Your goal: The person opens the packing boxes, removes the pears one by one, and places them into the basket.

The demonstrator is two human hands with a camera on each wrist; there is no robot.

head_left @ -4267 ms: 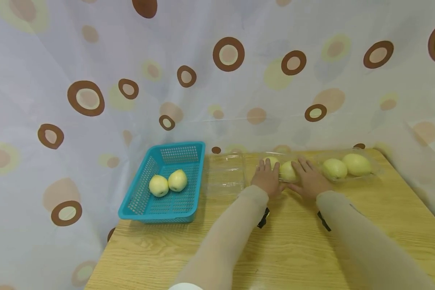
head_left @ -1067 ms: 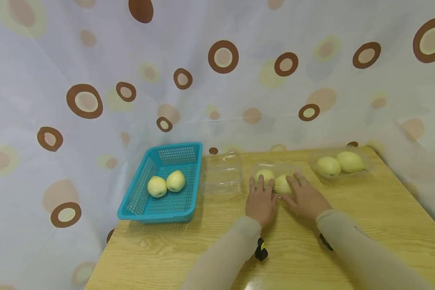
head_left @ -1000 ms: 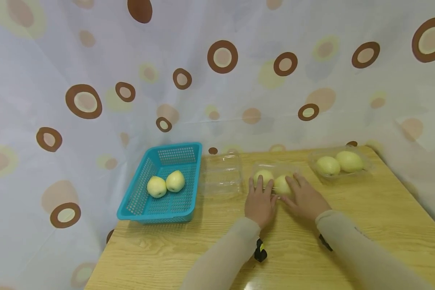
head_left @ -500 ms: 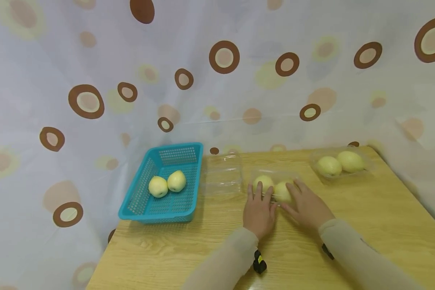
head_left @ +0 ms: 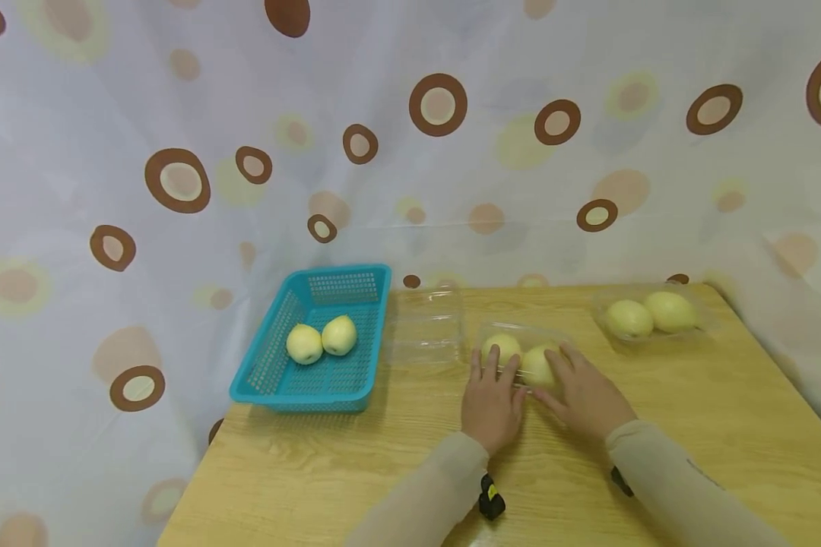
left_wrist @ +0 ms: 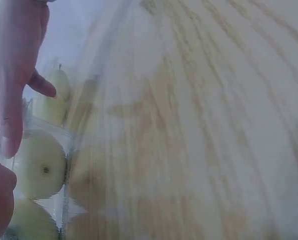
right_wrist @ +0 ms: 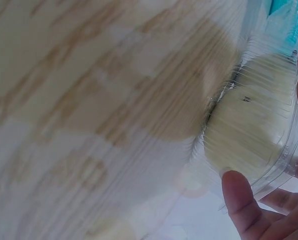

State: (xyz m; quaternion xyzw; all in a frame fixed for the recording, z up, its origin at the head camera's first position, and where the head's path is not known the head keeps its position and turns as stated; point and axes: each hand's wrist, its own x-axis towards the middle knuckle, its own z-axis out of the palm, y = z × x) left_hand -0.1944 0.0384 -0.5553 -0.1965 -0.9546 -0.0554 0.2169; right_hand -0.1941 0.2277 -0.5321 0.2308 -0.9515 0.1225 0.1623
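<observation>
A clear plastic clamshell box (head_left: 534,333) with two pale yellow pears (head_left: 502,348) lies on the table in front of the person. The left hand (head_left: 491,406) holds its left front part, fingers across the top and thumb near the front edge. At the right end, the right hand (head_left: 591,403) grips it, with the thumb tip beside the left thumb. From the right wrist, one digit (right_wrist: 241,205) of the right hand reaches round the box wall beside a pear (right_wrist: 246,125). The left wrist view catches the right hand (left_wrist: 14,55) above the pears.
To the left stands a blue basket (head_left: 372,380) holding two pears (head_left: 340,336). Between basket and hands lies an open clear plastic box (head_left: 427,327). Another clear box (head_left: 602,300) with two pears sits at the back right. A patterned curtain (head_left: 486,175) hangs behind the table (head_left: 301,471).
Over these seconds both hands have drawn the pear box nearer to the person, away from the curtain. In the last half second hands and box have hardly moved; the view has shifted slightly.
</observation>
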